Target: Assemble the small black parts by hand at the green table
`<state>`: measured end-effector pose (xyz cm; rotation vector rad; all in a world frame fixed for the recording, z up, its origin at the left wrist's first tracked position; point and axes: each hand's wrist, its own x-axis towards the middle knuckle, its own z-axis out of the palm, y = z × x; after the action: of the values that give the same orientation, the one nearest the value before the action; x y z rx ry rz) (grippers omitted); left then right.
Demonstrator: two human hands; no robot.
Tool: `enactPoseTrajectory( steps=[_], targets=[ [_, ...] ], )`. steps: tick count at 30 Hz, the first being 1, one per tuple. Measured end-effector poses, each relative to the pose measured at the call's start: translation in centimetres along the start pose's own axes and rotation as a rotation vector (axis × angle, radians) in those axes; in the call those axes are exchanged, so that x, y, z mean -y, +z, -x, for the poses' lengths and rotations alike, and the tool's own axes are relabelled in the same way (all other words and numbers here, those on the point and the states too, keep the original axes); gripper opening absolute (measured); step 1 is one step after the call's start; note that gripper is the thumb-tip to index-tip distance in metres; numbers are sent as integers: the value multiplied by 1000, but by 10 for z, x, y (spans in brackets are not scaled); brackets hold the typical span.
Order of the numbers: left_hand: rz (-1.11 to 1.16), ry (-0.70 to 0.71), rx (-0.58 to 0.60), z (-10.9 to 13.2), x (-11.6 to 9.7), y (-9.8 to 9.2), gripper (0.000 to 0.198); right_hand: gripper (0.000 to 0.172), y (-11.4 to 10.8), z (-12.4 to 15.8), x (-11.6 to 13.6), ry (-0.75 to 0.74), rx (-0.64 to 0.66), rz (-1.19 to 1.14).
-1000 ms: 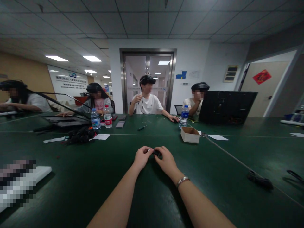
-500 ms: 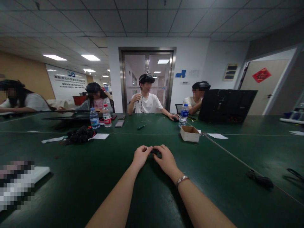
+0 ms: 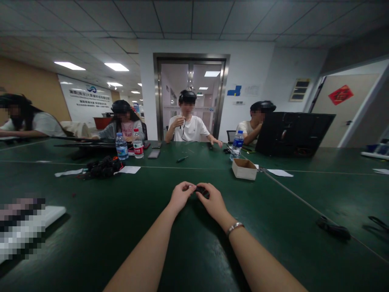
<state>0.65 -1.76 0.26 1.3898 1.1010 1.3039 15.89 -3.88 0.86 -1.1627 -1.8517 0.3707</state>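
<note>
Close together over the green table [image 3: 127, 227], both hands meet around a small black object [image 3: 202, 191]. My left hand [image 3: 181, 196] pinches its left end between thumb and fingers, where a small pale spot shows. Fingers bent, my right hand [image 3: 214, 202] grips the same piece from the right. The fingers cover most of it, so its kind does not show.
Ahead to the right stands an open cardboard box [image 3: 244, 169]. A tangle of black cables [image 3: 103, 167] lies left, near two bottles [image 3: 138, 143]. A black cable bundle [image 3: 333, 228] rests at right. Several people sit opposite, near a monitor [image 3: 294, 134].
Both hands keep hold of the black object, with slight finger shifts. Across the table, a person's hand has lifted off a mouse. My view has tilted slightly.
</note>
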Motion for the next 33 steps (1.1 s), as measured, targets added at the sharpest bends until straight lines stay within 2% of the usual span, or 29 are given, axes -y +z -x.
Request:
enactPoseTrajectory(
  steps=[3,12,17,20,22,26,28,30,33],
  targets=[
    [-1,28,23,4,-4,-3,33,23,2,-1,-4,54,-2,-70],
    [135,9,103,9,-10,-3,32,41,5,-6,-11,312,-2,-443],
    [115,4,105,9,-11,-2,35,47,2,-8,-8,324,10,-506],
    [83,-43,73,7,-10,0,40,47,1,-8,-8,321,3,-514],
    [37,-63,49,6,-8,2,37,47,2,-7,-9,315,5,-517],
    [-13,0,52,5,-6,0,30,46,3,-7,-11,310,4,-514],
    [19,20,60,5,-7,-1,34,46,4,-7,-12,305,0,-518],
    [41,-4,61,5,-7,0,41,45,4,-8,-13,304,-3,-520],
    [7,-69,52,4,-6,3,38,44,4,-8,-13,310,-5,-511]
  ],
)
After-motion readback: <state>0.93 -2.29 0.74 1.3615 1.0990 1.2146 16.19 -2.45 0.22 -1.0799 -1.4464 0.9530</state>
